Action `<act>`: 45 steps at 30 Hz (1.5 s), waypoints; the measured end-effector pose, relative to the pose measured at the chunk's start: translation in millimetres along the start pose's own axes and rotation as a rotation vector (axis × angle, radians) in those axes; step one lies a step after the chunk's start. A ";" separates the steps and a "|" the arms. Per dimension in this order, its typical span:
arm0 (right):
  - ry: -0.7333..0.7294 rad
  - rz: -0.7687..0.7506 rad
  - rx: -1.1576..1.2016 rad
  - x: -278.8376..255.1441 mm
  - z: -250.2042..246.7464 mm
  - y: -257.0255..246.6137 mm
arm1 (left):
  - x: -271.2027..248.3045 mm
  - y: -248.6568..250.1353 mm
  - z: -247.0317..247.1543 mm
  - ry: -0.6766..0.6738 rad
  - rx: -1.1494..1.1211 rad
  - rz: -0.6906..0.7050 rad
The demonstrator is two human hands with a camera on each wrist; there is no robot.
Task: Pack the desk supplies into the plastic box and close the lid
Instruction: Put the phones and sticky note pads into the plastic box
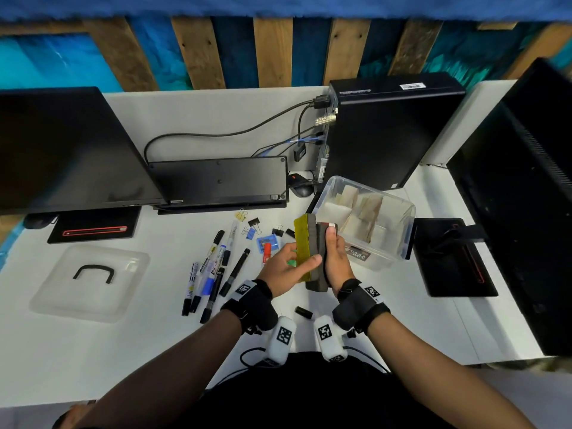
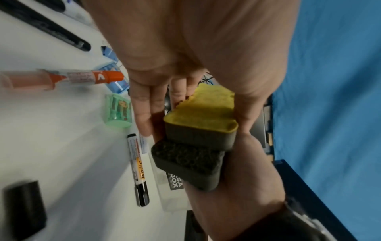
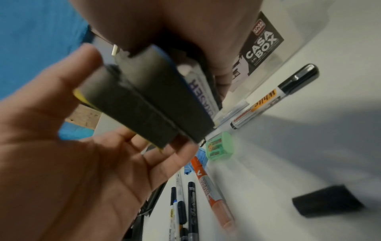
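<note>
Between my two hands, above the desk, is a stack of board erasers (image 1: 311,252). The yellow-backed eraser (image 2: 203,110) lies against a dark felt one (image 2: 187,160), with a white-labelled block (image 3: 201,91) behind them. My left hand (image 1: 286,267) pinches the yellow side, thumb across it and fingers (image 2: 142,106) straight along the far face. My right hand (image 1: 335,258) wraps round the dark side, thumb pointing up. The clear plastic box (image 1: 410,213) stands open just right of the stack, with pale folded packets inside. Its lid (image 1: 89,283) lies flat at the left.
Several markers (image 1: 216,267), binder clips (image 1: 251,228), an orange marker (image 2: 86,78), a green sharpener (image 2: 118,110) and a small black cap (image 1: 303,312) lie on the white desk. A keyboard (image 1: 218,181), monitors and a computer tower (image 1: 393,125) stand behind.
</note>
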State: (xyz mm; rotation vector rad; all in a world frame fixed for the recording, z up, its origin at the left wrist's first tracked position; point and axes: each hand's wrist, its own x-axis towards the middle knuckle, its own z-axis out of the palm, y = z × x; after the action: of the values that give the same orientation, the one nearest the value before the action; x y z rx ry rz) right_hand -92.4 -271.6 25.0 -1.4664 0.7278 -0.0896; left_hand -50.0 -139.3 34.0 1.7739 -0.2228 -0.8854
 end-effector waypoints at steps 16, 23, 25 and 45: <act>-0.060 0.070 0.223 4.6 -5.9 -1.2 | 7.4 5.3 4.7 0.029 0.101 0.041; 0.043 0.110 0.254 11.8 -21.1 0.7 | 16.2 6.4 -15.3 -0.063 -0.297 -0.075; 0.028 0.104 0.226 11.2 -20.8 -3.7 | 15.6 4.9 -17.1 -0.059 -0.332 -0.085; -0.290 0.222 0.603 11.5 -39.6 9.2 | 22.7 -3.9 -17.5 -0.093 -0.227 -0.020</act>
State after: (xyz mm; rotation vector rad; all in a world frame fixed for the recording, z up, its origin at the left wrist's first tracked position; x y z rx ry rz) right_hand -106.3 -310.2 14.6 -0.7955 0.5554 0.0700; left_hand -23.5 -137.2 22.5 1.5290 -0.1575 -0.9696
